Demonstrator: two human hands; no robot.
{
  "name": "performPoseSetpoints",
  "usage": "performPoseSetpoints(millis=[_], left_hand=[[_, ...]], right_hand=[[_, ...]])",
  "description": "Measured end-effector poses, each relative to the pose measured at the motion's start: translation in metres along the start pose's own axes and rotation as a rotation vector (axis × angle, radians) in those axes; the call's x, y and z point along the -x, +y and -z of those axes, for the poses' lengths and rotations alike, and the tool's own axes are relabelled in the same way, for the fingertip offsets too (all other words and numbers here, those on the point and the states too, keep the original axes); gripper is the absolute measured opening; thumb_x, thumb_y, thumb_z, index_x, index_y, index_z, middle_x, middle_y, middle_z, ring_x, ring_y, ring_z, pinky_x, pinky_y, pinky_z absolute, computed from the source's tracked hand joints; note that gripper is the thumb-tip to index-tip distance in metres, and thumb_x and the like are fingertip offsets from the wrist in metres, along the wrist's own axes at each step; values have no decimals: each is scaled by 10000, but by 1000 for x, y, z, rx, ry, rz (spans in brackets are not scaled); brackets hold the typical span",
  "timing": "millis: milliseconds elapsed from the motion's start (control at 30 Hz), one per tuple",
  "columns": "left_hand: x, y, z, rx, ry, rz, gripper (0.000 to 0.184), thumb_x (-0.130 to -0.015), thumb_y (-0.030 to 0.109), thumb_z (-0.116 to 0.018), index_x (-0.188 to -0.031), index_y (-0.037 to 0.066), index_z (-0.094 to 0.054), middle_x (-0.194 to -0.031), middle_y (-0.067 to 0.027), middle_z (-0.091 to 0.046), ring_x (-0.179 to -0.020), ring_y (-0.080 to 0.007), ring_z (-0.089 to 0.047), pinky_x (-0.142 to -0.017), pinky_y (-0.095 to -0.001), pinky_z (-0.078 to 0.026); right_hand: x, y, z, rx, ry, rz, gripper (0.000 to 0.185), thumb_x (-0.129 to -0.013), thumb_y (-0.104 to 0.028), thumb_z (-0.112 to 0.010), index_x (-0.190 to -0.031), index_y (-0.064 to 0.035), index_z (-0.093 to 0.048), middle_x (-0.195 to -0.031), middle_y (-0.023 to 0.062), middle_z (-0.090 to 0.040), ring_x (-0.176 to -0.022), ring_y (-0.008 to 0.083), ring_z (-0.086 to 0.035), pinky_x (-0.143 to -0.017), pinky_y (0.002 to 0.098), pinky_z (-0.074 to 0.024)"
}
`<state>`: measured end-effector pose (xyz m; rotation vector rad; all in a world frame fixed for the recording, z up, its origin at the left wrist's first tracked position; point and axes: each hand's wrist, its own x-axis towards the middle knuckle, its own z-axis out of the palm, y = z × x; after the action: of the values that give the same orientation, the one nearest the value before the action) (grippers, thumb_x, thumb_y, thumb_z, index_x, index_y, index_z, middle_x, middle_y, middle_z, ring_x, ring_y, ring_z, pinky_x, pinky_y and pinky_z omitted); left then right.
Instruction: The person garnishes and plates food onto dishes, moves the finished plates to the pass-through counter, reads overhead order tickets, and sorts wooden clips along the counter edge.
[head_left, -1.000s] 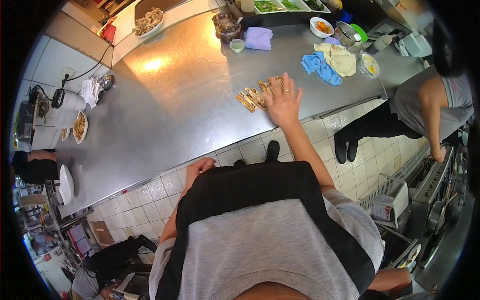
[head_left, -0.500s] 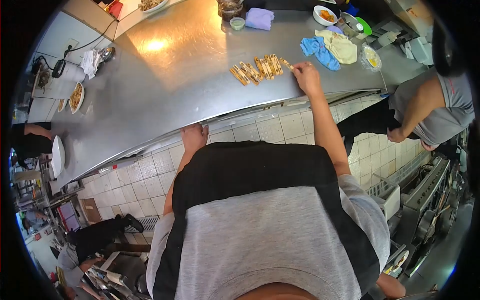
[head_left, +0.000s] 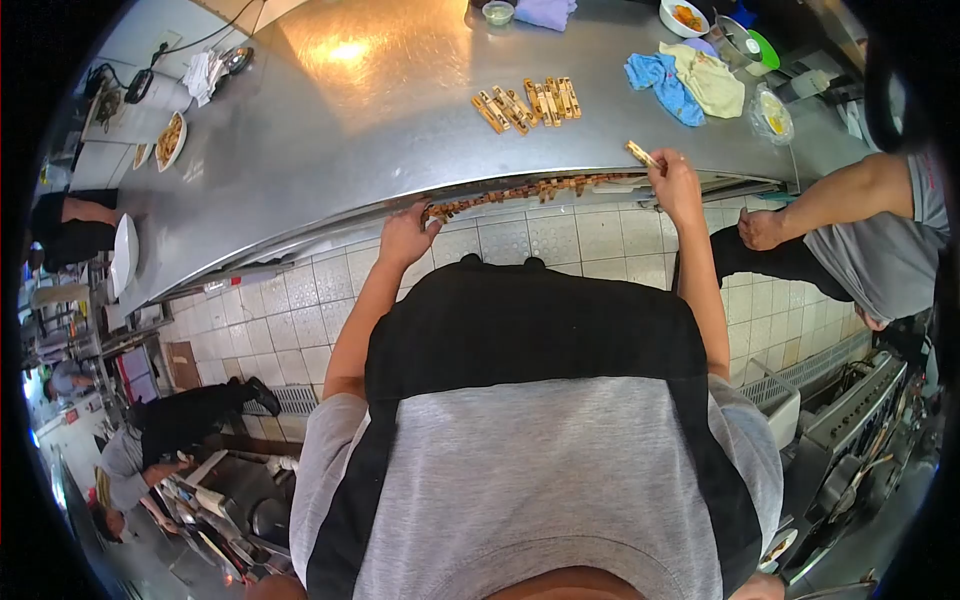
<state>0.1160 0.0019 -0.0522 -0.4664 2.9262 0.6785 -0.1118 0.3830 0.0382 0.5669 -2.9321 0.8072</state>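
Between the fingertips of my right hand is one wooden clothespin, held over the front edge of the steel counter. Several more clothespins lie side by side in a slanted row on the counter, beyond my hands. Below the counter's front edge runs a long line of brown clothespins. My left hand touches the left end of that line, fingers bent; whether they grip a clothespin is too small to tell.
A blue cloth and a yellow cloth lie at the right, near a plastic-wrapped bowl. A person stands at the right. Bowls of food and a white dish are at the left.
My right hand has lifted one clothespin from the row and carried it right, toward the counter's edge. My left hand has moved to the line of clothespins now showing under the edge.
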Motion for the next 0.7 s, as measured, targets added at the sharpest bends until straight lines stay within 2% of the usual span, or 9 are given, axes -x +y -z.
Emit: performPoseSetpoints(millis=[133,200,300,400,500,633,700], left_hand=[[2,33,8,27,-61,30,469,-799,337,-591,-1203,100,-567,-932,-140,-685,-917,-327,-630,-862,-435,-448],[0,41,-1,26,-54,3,465,-799,337,-588,-1200,102,-569,-914,-134,-685,-916,-315,-633,-859,-429,-451],[-2,62,-6,58,-22,-34,464,-801,345,-592,-1195,101,-573,-910,-138,-682,-920,-320,-631,-863,-429,-449],[-2,69,-15,96,-24,-16,516,-803,347,-604,-1250,102,-520,-925,-159,-675,-898,-344,-632,-844,-449,-463],[-3,66,-10,138,-67,16,567,-805,347,-606,-1298,106,-467,-937,-160,-676,-892,-363,-633,-823,-462,-476],[4,58,0,152,-82,-14,593,-814,345,-600,-1332,109,-431,-948,-140,-681,-907,-378,-631,-812,-466,-485],[8,51,7,138,-73,0,582,-821,339,-594,-1333,114,-432,-941,-126,-684,-903,-376,-632,-812,-464,-486]], right_hand=[[28,12,-17,-606,-240,-131,193,-861,-127,-606,-1031,-69,-535,-793,92,-635,-658,172,-614,-626,303,-486],[43,13,-34,-757,-388,-129,213,-914,-140,-562,-1103,-95,-475,-776,70,-627,-621,119,-597,-566,273,-477],[62,-12,-34,-717,-620,-304,224,-930,-143,-541,-1135,-100,-461,-764,81,-618,-602,129,-593,-529,266,-476],[83,-5,-62,-782,-692,-353,256,-925,-140,-542,-1158,-64,-467,-758,75,-603,-586,123,-583,-510,261,-477],[104,-15,-72,-886,-730,-481,260,-931,-153,-520,-1164,-45,-474,-763,48,-586,-567,123,-566,-556,257,-487],[121,-24,-94,-970,-680,-529,295,-921,-143,-530,-1161,23,-489,-744,67,-581,-537,126,-548,-509,264,-474],[125,-32,-106,-991,-612,-523,288,-921,-142,-521,-1152,26,-491,-725,67,-575,-518,129,-533,-490,269,-454]])
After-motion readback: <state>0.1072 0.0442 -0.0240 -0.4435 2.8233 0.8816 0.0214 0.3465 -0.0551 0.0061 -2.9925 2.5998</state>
